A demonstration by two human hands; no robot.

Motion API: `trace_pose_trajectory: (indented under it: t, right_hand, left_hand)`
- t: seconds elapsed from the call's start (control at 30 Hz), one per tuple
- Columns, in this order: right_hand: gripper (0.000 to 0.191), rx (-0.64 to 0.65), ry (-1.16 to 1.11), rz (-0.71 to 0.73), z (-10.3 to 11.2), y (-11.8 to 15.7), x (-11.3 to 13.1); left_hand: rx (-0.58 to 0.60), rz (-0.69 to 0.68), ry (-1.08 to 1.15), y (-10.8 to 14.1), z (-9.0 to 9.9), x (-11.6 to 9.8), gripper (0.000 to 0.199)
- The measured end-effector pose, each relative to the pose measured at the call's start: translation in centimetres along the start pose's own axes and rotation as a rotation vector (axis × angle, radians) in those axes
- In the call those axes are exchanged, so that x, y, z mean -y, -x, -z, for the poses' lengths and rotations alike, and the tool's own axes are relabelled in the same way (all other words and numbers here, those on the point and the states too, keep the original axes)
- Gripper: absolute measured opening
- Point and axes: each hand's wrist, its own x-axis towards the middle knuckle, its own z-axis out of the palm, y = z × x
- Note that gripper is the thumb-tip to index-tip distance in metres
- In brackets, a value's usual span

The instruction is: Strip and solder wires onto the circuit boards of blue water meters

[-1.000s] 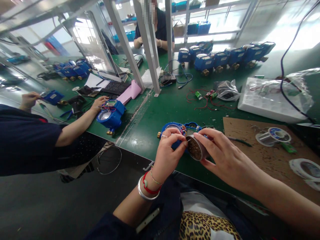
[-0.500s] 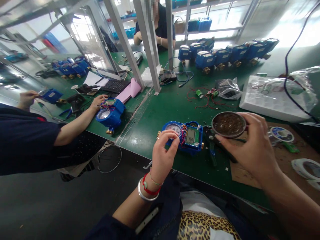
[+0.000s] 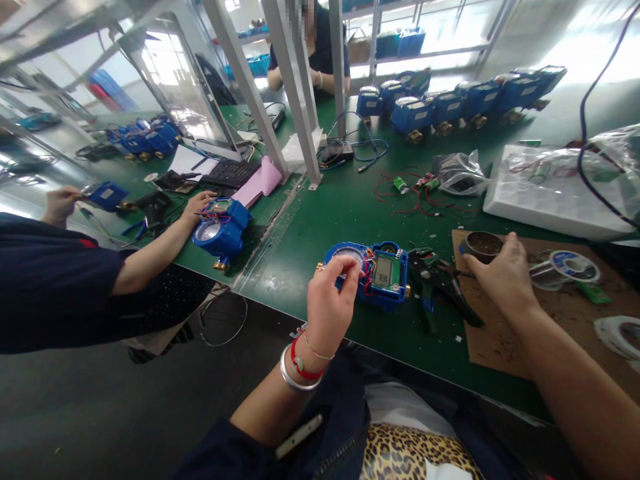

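Note:
My right hand is closed round the side of a small round tin, dark inside with brown matter, at the back edge of a brown cardboard sheet. Thumb and fingertips of my left hand are pinched together over the dial end of a blue water meter; what they hold, if anything, is too small to make out. The meter's housing is uncovered, showing a green circuit board with a display and red, yellow and dark wires. Green-and-black handled pliers lie between meter and cardboard.
Solder wire spools sit on the cardboard. Behind are a white foam tray, a plastic bag and red-wired parts. Several blue meters line the back. At left, a co-worker's hand touches another meter.
My right hand has lowered the tin away from me and to the right, from above the pliers to the cardboard. My left hand stays pinched over the meter.

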Motion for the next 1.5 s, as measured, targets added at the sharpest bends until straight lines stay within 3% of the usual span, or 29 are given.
trace_pose_trajectory:
  t: [0.1, 0.23, 0.33, 0.47, 0.67, 0.8, 0.93, 1.17, 1.3, 1.5]
  right_hand:
    - [0.073, -0.048, 0.114, -0.126, 1.2, -0.6, 6.1]
    - [0.056, 0.168, -0.170, 0.019, 2.5, -1.7, 15.3]
    - [0.069, 0.288, -0.223, 0.134, 1.8, -1.6, 18.8]
    - [0.089, 0.371, -0.224, 0.144, 0.1, -0.4, 19.3]
    - [0.099, 0.332, -0.302, 0.131, -0.5, 0.8, 19.0]
    - [0.100, 0.331, -0.286, 0.123, -0.4, 1.3, 19.1]
    - [0.097, 0.349, -0.264, 0.120, -0.4, 1.6, 19.2]
    - [0.092, 0.333, -0.234, 0.145, 0.9, 0.8, 20.3]
    - [0.070, 0.234, -0.276, 0.234, 1.5, -0.3, 20.9]
    - [0.047, 0.233, -0.274, 0.240, 1.1, -0.8, 20.9]
  left_hand:
    - [-0.013, -0.005, -0.006, -0.2, -0.2, -0.2, 0.010]
    - [-0.051, -0.023, -0.019, -0.1, -0.5, -0.4, 0.009]
    - [-0.071, -0.020, -0.034, 0.1, -0.7, -0.3, 0.010]
    - [-0.079, -0.104, -0.079, 0.3, -0.7, 0.0, 0.009]
    - [-0.090, -0.325, -0.172, 0.5, -0.2, 0.3, 0.009]
    - [-0.084, -0.161, -0.093, 0.0, 0.4, 0.8, 0.010]
    - [0.019, 0.011, 0.009, -0.7, 0.8, 0.9, 0.012]
    - [0.085, -0.002, 0.084, -0.5, 0.7, 0.7, 0.011]
    - [0.085, 0.007, 0.090, -0.5, 0.6, 0.7, 0.012]
    - [0.094, 0.041, 0.107, -0.9, 0.7, 0.8, 0.012]
